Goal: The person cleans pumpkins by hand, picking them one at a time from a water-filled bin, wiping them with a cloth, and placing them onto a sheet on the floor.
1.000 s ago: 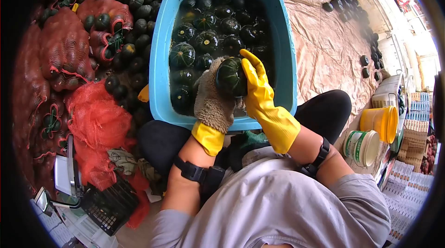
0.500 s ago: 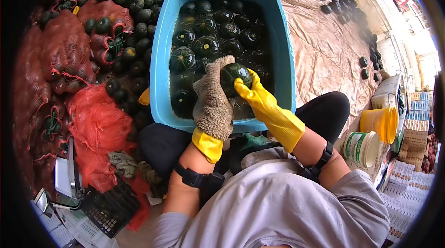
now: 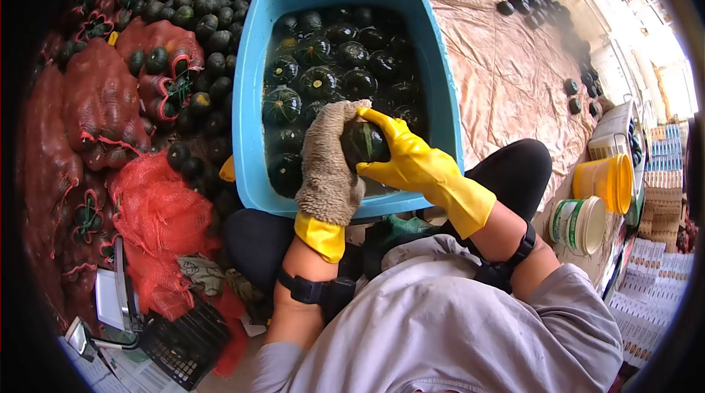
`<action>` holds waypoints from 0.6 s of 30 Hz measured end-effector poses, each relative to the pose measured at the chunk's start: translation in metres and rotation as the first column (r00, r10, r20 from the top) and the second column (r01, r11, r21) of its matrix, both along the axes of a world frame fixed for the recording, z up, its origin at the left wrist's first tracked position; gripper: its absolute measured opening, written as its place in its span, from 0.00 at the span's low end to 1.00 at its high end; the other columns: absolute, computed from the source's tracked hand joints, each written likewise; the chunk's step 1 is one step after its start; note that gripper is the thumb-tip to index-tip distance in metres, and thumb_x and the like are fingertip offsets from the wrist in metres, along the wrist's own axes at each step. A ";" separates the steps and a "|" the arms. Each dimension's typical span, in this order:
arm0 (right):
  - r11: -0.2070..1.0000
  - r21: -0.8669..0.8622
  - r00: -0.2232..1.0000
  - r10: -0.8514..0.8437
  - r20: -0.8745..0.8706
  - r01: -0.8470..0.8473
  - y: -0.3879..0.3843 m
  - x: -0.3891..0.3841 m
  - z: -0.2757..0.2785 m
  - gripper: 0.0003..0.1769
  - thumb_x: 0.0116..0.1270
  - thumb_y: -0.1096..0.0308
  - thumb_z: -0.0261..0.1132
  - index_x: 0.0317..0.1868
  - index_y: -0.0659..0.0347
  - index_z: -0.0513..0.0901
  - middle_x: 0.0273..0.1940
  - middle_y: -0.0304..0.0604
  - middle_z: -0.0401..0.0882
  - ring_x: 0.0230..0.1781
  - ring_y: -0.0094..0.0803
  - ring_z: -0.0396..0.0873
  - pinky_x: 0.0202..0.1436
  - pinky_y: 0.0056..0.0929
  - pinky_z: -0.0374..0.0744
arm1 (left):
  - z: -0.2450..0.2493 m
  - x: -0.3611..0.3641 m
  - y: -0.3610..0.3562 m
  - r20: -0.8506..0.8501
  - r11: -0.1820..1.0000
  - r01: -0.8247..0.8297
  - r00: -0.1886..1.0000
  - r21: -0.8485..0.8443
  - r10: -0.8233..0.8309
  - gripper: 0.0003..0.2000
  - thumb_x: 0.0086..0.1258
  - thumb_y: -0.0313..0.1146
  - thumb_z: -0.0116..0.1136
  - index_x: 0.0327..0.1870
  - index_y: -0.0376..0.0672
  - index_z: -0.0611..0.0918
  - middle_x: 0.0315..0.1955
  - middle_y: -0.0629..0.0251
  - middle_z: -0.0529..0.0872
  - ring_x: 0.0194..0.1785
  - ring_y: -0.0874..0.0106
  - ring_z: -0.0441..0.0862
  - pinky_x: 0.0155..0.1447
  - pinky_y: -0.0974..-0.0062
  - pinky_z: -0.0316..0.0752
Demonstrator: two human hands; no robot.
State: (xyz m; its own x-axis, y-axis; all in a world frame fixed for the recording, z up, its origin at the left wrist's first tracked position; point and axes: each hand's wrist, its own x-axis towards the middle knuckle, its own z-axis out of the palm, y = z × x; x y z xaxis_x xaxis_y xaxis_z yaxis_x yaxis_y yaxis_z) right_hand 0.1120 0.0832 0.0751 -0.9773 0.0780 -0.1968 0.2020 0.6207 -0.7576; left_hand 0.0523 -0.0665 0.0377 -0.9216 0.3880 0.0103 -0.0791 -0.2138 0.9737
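A small dark green squash (image 3: pixel 365 143) is held over the near part of a blue tub (image 3: pixel 244 110). My right hand (image 3: pixel 407 158), in a yellow rubber glove, grips it from the right, fingers over the top and thumb below. My left hand (image 3: pixel 329 172) wears a brown terry cloth mitt (image 3: pixel 323 150) over a yellow glove and presses against the squash's left side. The mitt hides its fingers. In the tub's dark water sit several wet squashes (image 3: pixel 319 83), some with pale stem scars.
Squashes (image 3: pixel 213 26) are heaped left of the tub beside red mesh sacks (image 3: pixel 103 92). An empty red net (image 3: pixel 158 224) and a black crate (image 3: pixel 183 341) lie lower left. A tan sheet (image 3: pixel 485 70) covers the right floor, near a yellow bucket (image 3: pixel 598 180) and white bucket (image 3: pixel 580 224).
The squash has turned in my hands and sits slightly lower. My right hand's fingers have shifted over its top, against the mitt. The view has moved a little.
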 end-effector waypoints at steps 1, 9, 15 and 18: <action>0.973 -0.232 1.000 -0.006 0.005 0.007 0.006 -0.003 -0.006 0.47 0.62 0.61 0.81 0.80 0.53 0.69 0.65 0.53 0.79 0.64 0.42 0.81 0.73 0.36 0.77 | 0.002 -0.002 -0.002 0.209 0.980 0.047 0.974 0.192 -0.088 0.20 0.74 0.29 0.62 0.66 0.40 0.77 0.63 0.57 0.86 0.66 0.65 0.84 0.76 0.65 0.76; 0.687 -0.661 0.896 -0.441 -0.050 0.301 -0.029 -0.008 -0.084 0.50 0.57 0.61 0.87 0.77 0.52 0.70 0.63 0.46 0.80 0.63 0.35 0.80 0.71 0.36 0.78 | -0.021 -0.012 0.026 0.773 0.869 -0.319 0.625 0.379 -0.108 0.23 0.86 0.49 0.44 0.60 0.41 0.86 0.57 0.57 0.89 0.61 0.60 0.86 0.72 0.56 0.78; 0.295 -0.831 0.869 -0.317 0.380 0.472 -0.009 0.022 -0.051 0.41 0.65 0.61 0.84 0.74 0.51 0.72 0.61 0.39 0.83 0.59 0.32 0.83 0.59 0.37 0.82 | 0.007 -0.010 0.017 0.719 0.949 -0.307 0.676 0.078 0.160 0.28 0.83 0.54 0.45 0.48 0.38 0.90 0.40 0.55 0.93 0.42 0.56 0.90 0.54 0.55 0.87; 0.309 -0.816 0.869 -0.252 0.426 0.489 0.022 0.031 -0.049 0.40 0.66 0.58 0.83 0.74 0.51 0.72 0.61 0.39 0.83 0.60 0.33 0.84 0.60 0.40 0.81 | -0.008 -0.018 0.006 0.697 0.934 -0.334 0.700 0.123 0.158 0.27 0.83 0.51 0.46 0.45 0.33 0.90 0.38 0.51 0.93 0.34 0.57 0.89 0.48 0.61 0.88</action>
